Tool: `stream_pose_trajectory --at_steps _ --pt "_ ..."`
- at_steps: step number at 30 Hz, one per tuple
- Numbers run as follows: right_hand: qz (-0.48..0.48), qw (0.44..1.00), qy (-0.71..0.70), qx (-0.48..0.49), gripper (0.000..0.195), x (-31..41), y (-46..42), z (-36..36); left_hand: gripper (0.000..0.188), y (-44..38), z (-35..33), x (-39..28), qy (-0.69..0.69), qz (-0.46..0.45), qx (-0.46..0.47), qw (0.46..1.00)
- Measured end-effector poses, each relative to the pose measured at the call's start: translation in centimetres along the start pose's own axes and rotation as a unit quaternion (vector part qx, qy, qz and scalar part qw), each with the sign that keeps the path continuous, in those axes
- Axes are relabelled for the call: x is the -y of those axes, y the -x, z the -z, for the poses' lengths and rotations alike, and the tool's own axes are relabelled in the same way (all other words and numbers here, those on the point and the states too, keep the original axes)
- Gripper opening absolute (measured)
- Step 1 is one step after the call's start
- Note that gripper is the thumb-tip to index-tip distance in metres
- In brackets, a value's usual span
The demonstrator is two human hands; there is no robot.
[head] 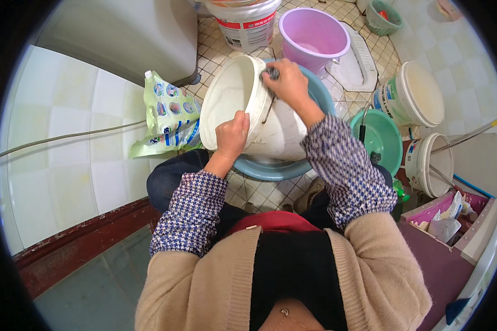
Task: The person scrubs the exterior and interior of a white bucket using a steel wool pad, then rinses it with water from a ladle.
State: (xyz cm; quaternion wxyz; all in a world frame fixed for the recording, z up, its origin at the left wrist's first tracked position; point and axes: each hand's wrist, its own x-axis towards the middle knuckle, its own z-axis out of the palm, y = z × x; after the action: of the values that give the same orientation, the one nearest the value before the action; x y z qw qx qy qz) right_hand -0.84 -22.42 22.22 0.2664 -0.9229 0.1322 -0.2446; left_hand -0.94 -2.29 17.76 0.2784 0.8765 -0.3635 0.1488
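Observation:
A white plastic bucket (281, 132) lies tilted on its side in a blue basin (269, 171), its mouth turned to the left. My left hand (232, 131) grips the near part of its rim, thumb upward. In my right hand (289, 82) is a steel wool scrubber (272, 73), held against the outer wall just behind the rim at the far side. A thin metal bail handle (267, 112) hangs along the bucket's side between my hands. Patterned sleeve covers reach over both forearms.
To the left stands a green detergent bag (167, 113) by the tiled wall. A purple bucket (310, 35) and a labelled white bucket (248, 27) are beyond the basin. A green basin (381, 140) and white buckets (422, 95) stand at right, near a squat toilet (358, 62).

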Motion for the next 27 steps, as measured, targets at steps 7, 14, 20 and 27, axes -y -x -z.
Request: stream_pose_trajectory --at_steps 7,14,20,27 --pt "0.123 0.985 -0.049 0.108 0.024 2.6 6.1 2.3 0.019 2.2 0.4 1.3 0.022 -0.016 -0.002 1.000" --pt "-0.047 0.989 -0.004 0.141 0.026 -2.8 -3.8 -0.8 0.014 3.1 -0.8 1.9 0.070 -0.042 0.022 0.996" --pt "0.049 0.996 -0.048 0.060 0.030 -0.9 2.8 0.9 0.014 1.1 -0.7 -0.7 0.102 0.045 0.014 0.994" --pt "0.101 0.984 -0.098 0.107 0.028 2.0 7.0 2.5 0.020 -2.8 -2.2 -4.2 0.134 0.217 0.057 0.965"
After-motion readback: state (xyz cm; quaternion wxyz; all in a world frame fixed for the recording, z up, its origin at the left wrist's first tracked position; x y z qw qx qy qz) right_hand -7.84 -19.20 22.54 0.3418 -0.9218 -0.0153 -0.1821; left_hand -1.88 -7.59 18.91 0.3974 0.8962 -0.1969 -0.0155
